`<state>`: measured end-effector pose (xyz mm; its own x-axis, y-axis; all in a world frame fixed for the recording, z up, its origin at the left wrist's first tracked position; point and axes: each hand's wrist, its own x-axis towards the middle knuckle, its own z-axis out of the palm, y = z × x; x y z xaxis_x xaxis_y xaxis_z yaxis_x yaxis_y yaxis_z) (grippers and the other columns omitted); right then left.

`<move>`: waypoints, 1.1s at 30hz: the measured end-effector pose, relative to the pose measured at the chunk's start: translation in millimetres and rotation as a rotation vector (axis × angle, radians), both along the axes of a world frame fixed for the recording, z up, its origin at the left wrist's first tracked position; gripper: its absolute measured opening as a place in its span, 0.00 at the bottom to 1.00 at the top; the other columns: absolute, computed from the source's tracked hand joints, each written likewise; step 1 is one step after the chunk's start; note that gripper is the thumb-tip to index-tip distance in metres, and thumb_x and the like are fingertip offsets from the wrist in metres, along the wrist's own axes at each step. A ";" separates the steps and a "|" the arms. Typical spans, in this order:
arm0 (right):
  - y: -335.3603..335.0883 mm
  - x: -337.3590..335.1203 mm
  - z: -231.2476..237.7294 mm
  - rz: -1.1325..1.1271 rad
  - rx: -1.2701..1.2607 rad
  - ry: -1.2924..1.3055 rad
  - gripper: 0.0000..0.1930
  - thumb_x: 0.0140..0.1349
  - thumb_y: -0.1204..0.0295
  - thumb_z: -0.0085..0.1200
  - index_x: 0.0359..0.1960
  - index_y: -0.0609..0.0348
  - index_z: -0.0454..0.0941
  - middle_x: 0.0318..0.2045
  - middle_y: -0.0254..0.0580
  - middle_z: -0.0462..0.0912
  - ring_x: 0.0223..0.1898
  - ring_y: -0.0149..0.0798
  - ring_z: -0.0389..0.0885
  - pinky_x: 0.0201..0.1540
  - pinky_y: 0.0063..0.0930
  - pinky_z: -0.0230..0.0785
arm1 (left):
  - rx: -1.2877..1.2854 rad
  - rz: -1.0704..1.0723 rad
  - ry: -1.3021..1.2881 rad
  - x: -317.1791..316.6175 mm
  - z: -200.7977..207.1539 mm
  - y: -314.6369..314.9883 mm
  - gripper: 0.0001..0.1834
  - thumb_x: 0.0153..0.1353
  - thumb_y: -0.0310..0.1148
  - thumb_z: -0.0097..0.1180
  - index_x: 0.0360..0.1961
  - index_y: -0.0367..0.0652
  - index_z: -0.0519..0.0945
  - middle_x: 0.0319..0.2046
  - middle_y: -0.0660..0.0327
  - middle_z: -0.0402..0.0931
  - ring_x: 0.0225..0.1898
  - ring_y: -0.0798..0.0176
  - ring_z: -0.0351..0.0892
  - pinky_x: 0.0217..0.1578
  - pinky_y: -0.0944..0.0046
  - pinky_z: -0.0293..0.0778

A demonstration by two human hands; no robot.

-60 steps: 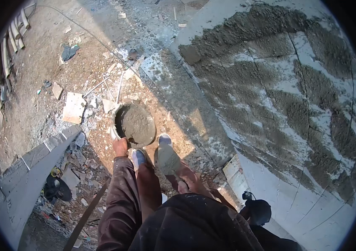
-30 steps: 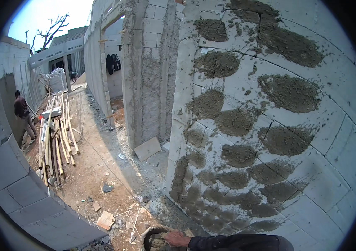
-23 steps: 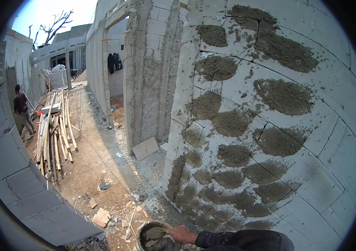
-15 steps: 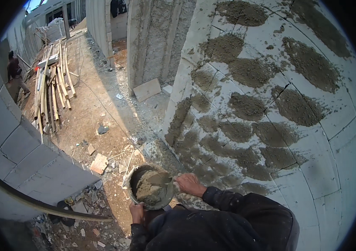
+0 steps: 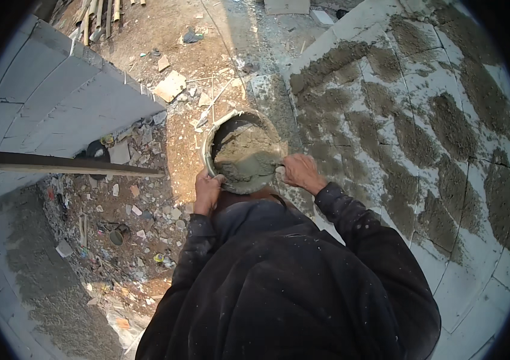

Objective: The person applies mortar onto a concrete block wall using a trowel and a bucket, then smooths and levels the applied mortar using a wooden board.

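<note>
A round bucket (image 5: 209, 157) with a mortar-crusted rim is in front of my body, partly filled with wet grey-brown mortar (image 5: 240, 150). My left hand (image 5: 208, 191) is closed on the bucket's near left rim. At the right side of the bucket, my right hand (image 5: 302, 173) is closed around what looks like a trowel. Its handle is hidden in my fist, and its blade, smeared with mortar, cannot be told clearly from the mix. To my right, a pale block wall (image 5: 483, 270) carries many rough dabs of mortar (image 5: 417, 141).
A low block wall (image 5: 45, 90) is at the left. A wooden pole (image 5: 63, 163) juts in from the left edge over rubble (image 5: 141, 207). Broken board (image 5: 171, 86) and sticks are on the dirt ground beyond the bucket. Bamboo poles (image 5: 100, 17) lie at the far left.
The view has tilted down, so bucket and hands appear higher and more of my body shows. Both hands keep their grip, the right staying at the bucket's right side.
</note>
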<state>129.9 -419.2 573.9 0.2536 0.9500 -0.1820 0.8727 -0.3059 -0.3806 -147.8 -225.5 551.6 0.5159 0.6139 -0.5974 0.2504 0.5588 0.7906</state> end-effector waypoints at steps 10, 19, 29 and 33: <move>28.2 -67.4 -28.4 -0.008 0.034 0.200 0.12 0.61 0.61 0.65 0.29 0.57 0.80 0.25 0.55 0.81 0.34 0.65 0.84 0.37 0.59 0.72 | -0.033 0.045 -0.060 5.0 4.3 -8.7 0.29 0.59 0.11 0.54 0.64 0.30 0.79 0.52 0.51 0.88 0.48 0.56 0.90 0.49 0.60 0.86; -8.2 -17.0 14.7 -0.225 0.085 0.005 0.12 0.59 0.63 0.64 0.28 0.60 0.84 0.24 0.60 0.83 0.28 0.65 0.85 0.29 0.59 0.73 | 0.085 -0.054 -0.013 13.5 -4.7 -18.9 0.19 0.57 0.16 0.59 0.52 0.34 0.84 0.38 0.61 0.87 0.34 0.65 0.84 0.37 0.63 0.80; -25.4 -25.7 4.1 -0.063 0.473 0.078 0.07 0.65 0.66 0.62 0.35 0.52 0.79 0.27 0.51 0.77 0.31 0.60 0.79 0.36 0.56 0.69 | 0.150 -0.121 0.039 42.3 -1.4 -26.0 0.22 0.58 0.17 0.61 0.55 0.34 0.82 0.42 0.60 0.87 0.40 0.64 0.86 0.43 0.63 0.80; -1.3 -36.2 19.7 -0.126 -0.103 0.131 0.14 0.64 0.58 0.64 0.43 0.51 0.79 0.40 0.47 0.80 0.49 0.57 0.81 0.49 0.57 0.70 | 0.093 -0.083 0.043 7.3 1.8 -27.2 0.26 0.58 0.17 0.61 0.60 0.34 0.82 0.47 0.58 0.88 0.46 0.61 0.87 0.50 0.62 0.81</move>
